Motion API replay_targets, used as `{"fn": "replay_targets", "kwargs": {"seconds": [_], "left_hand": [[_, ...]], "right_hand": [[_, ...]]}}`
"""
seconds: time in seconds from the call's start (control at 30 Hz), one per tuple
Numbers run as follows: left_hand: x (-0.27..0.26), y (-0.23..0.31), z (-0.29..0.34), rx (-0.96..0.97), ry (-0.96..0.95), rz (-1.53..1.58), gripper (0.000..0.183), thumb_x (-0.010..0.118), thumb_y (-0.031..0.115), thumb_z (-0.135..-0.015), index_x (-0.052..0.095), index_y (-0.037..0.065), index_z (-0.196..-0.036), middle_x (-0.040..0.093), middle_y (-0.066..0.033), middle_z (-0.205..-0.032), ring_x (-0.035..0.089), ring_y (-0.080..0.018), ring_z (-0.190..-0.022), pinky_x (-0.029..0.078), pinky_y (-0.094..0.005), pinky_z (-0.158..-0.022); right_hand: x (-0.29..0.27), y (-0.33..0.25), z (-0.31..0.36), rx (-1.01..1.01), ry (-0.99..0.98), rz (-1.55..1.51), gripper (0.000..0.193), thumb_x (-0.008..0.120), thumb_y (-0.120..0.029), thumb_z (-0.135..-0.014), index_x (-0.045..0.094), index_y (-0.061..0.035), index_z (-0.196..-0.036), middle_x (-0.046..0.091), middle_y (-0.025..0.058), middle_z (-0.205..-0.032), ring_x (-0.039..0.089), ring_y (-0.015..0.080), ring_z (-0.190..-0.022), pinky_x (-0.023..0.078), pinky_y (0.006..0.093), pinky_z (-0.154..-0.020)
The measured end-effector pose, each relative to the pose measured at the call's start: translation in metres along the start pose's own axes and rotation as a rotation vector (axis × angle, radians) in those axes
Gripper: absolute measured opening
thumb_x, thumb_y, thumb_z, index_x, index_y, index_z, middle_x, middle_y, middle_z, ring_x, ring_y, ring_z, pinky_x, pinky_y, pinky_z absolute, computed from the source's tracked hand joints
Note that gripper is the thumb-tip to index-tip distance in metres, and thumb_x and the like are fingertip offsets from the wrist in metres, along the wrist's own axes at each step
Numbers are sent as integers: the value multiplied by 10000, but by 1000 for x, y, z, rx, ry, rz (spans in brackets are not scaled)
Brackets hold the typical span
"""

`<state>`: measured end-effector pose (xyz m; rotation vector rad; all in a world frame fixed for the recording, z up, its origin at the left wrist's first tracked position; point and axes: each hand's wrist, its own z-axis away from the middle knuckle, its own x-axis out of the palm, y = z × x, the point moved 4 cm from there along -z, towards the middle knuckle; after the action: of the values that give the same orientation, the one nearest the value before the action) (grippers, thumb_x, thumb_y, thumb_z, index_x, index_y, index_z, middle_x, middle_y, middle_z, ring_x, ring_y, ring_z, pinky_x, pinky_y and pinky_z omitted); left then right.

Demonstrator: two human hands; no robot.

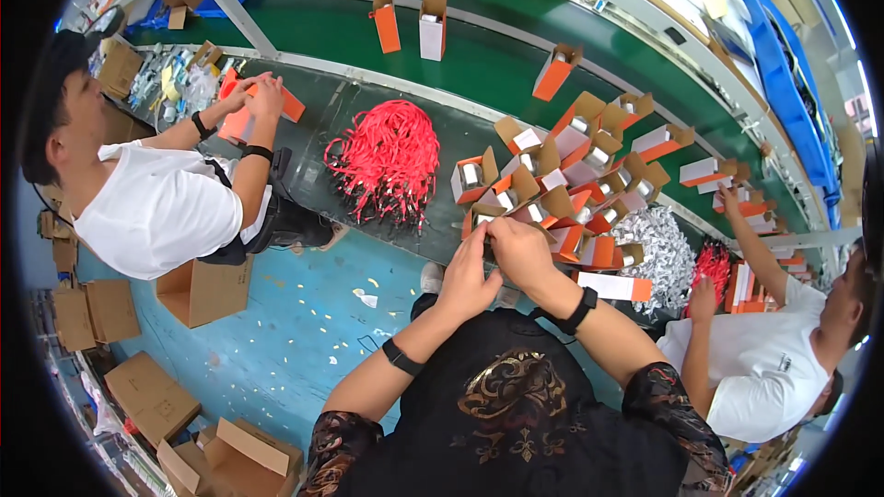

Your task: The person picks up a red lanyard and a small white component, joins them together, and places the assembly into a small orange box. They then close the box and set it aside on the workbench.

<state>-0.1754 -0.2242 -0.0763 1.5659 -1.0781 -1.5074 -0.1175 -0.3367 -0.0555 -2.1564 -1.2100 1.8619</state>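
My left hand (468, 278) and my right hand (521, 256) meet in front of my chest at the bench edge, fingers drawn together. Whatever they pinch is hidden behind the fingers. Just beyond my fingertips is an open orange and white box (470, 180), one of a cluster of small upright cartons with flaps up and silver-white items inside. To the left of the cluster lies a heap of red straps (390, 155) with dark ends. On its right is a pile of crinkled silver pieces (656, 253). A closed white and orange box (611, 286) lies beside my right wrist.
A green conveyor (322, 23) runs behind the bench with several open boxes on it. One co-worker (166, 193) handles an orange box at left; another (764, 350) reaches toward boxes at right. Brown cartons (152, 396) stand on the blue floor (304, 313).
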Motion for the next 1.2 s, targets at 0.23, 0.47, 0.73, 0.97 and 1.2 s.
{"fn": "replay_targets", "kwargs": {"seconds": [0.23,0.47,0.73,0.97,1.2], "left_hand": [[-21,-38,2,13,68,-83,704,680,61,-725,376,-51,-1350,581,-213,-1157,553,-382,-1093,435,-438,-947],[-33,-94,-37,-3,-114,-230,819,775,139,-646,399,1,-1360,506,-202,-1277,483,-383,-1187,413,-436,-1004],[-6,-99,-57,136,-85,-54,576,783,124,-640,531,106,-1157,598,-124,-1124,561,-342,-1078,484,-427,-877],[-154,-67,-108,-98,339,31,513,800,143,-707,569,8,-1144,662,-146,-1073,650,-239,-983,503,-345,-841],[-231,-105,-173,-5,507,-133,622,762,57,-736,502,-16,-1296,575,-144,-1216,599,-172,-1019,485,-330,-870]], "right_hand": [[50,13,0,-140,-182,518,66,595,-174,-738,586,-121,-776,636,16,-643,609,190,-775,393,362,-721],[67,-2,4,17,-495,501,290,644,-153,-708,583,-34,-965,679,108,-836,623,258,-870,463,478,-811],[40,-18,2,-33,-365,441,382,668,-144,-719,595,-30,-1076,665,110,-938,605,289,-931,475,469,-808],[-96,-78,-1,77,17,62,199,713,-11,-702,642,-38,-886,638,114,-805,606,303,-733,477,397,-686],[-80,-45,55,291,-109,102,233,714,-56,-740,650,-37,-963,661,128,-870,628,327,-807,488,407,-725]]}}
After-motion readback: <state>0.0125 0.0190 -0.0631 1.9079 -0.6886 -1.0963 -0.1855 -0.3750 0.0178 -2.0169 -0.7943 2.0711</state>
